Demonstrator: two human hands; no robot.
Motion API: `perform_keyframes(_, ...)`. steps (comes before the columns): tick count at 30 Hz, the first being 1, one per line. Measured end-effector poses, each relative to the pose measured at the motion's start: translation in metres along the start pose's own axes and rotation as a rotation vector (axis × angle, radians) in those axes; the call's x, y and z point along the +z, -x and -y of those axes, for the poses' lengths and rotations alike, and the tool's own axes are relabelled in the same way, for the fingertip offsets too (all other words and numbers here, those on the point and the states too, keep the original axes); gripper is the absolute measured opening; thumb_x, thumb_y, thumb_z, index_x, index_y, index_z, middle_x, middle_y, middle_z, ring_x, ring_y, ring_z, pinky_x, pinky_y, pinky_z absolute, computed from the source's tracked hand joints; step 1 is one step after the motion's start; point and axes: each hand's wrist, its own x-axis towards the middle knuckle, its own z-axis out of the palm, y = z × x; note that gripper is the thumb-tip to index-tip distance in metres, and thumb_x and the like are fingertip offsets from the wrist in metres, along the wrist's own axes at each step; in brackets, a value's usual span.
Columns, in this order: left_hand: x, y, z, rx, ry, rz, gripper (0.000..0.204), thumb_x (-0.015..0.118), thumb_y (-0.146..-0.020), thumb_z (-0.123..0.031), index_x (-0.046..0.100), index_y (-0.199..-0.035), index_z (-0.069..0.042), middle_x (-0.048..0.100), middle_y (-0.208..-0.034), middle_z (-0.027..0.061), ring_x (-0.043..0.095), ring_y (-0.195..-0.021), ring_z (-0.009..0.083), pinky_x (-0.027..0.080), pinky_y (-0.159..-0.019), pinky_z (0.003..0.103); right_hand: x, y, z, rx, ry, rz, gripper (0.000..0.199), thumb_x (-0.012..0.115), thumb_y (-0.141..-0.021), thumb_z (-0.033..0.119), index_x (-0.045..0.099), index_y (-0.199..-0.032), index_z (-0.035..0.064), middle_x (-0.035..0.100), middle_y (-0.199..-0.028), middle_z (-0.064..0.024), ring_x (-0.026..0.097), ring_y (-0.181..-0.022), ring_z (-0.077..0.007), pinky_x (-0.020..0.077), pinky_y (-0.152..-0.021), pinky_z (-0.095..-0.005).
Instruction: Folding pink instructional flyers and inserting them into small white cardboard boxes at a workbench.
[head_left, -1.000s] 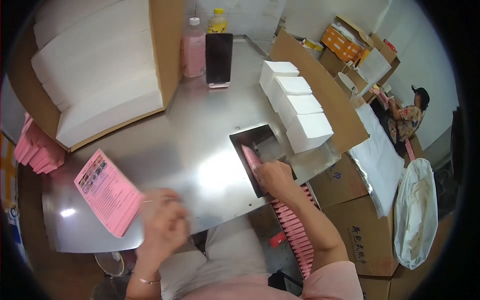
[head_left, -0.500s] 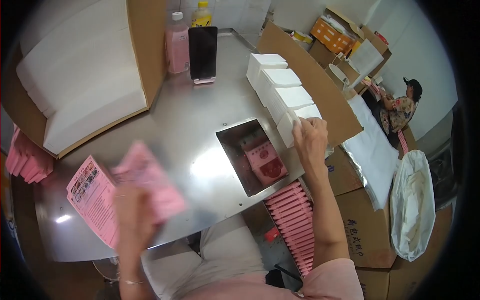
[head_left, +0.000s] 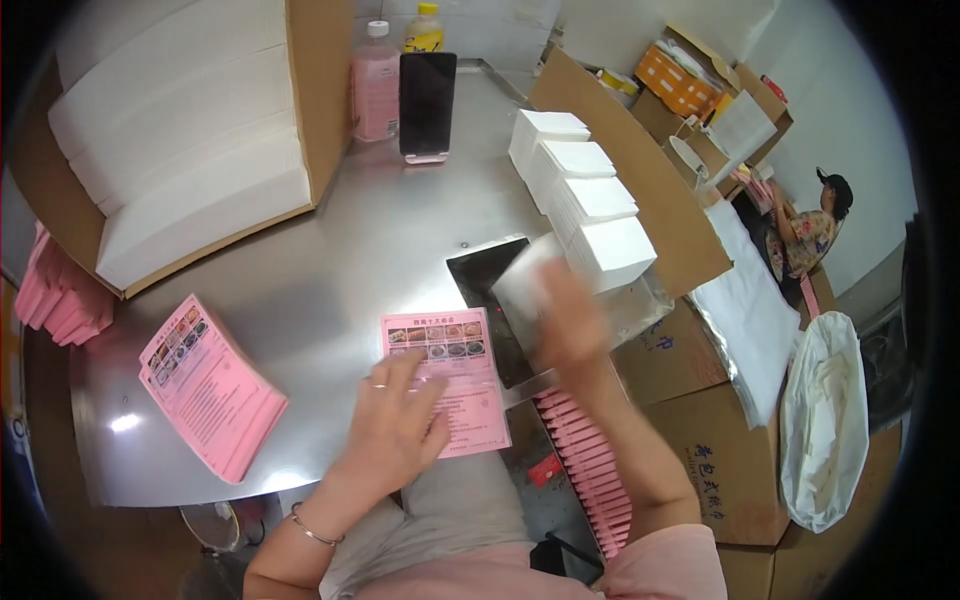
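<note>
My left hand (head_left: 400,415) lies with fingers spread on a pink printed paper (head_left: 468,400), beside the rectangular opening in the steel table at its front edge. My right hand (head_left: 578,325), blurred by motion, grips a white napkin stack (head_left: 525,280) above that opening (head_left: 485,270). Behind it, several white napkin stacks (head_left: 612,250) stand in a row along a cardboard panel. To the left is a pile of similar pink printed papers (head_left: 212,395). What lies inside the opening is mostly hidden.
A carton of white napkins (head_left: 205,215) stands at far left, with pink packets (head_left: 60,290) beside it. A phone on a stand (head_left: 427,108) and bottles (head_left: 376,85) are at the back. Pink packets (head_left: 590,460) fill a box below. Another person (head_left: 805,225) sits at right.
My left hand has brought a pink paper rightward from beside the pile and laid it flat by the opening. My right hand has drawn a napkin stack left, away from the row.
</note>
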Motion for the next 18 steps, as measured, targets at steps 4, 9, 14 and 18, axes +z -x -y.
perform_keyframes(4,-0.024,0.004,0.006,-0.104,-0.081,0.098,0.085,0.086,-0.059,-0.035,0.058,-0.133,-0.005,0.043,-0.146,0.0257,0.044,-0.127,0.0436,0.04,-0.09,0.053,-0.019,0.021,0.099,-0.316,-0.416,0.231,0.032,0.064,-0.082,0.01,0.066,-0.112,-0.0011,0.063,-0.105,-0.0182,0.062,-0.111,-0.0336,0.0366,-0.108,-0.0658)
perform_keyframes(9,0.01,-0.008,-0.008,-0.183,-0.19,-0.133,0.083,0.082,-0.064,-0.036,0.053,-0.137,-0.01,0.035,-0.153,0.0278,0.038,-0.136,0.0469,0.035,-0.094,0.057,0.035,-0.019,0.092,-0.098,-0.167,0.496,0.031,0.066,-0.076,0.011,0.067,-0.105,0.0001,0.061,-0.089,-0.0142,0.06,-0.083,-0.0302,0.0436,-0.102,-0.0578)
perform_keyframes(14,-0.011,0.001,-0.003,-0.194,-0.211,0.019,0.06,0.075,-0.075,-0.041,0.062,-0.126,-0.012,0.04,-0.15,0.0269,0.04,-0.131,0.0458,0.031,-0.099,0.051,-0.017,-0.027,0.043,0.071,0.002,0.136,0.013,0.065,-0.077,0.007,0.059,-0.087,0.0038,0.061,-0.09,-0.0132,0.059,-0.078,-0.0352,0.0485,-0.082,-0.0473)
perform_keyframes(18,-0.005,-0.009,-0.013,-0.258,-0.315,-0.023,0.059,0.074,-0.077,-0.042,0.064,-0.127,-0.012,0.048,-0.138,0.0268,0.045,-0.114,0.0419,0.033,-0.094,0.05,-0.029,-0.014,-0.057,0.288,0.577,0.036,0.034,0.067,-0.088,0.017,0.067,-0.118,0.0003,0.061,-0.095,-0.0122,0.058,-0.092,-0.0309,0.0422,-0.084,-0.0455)
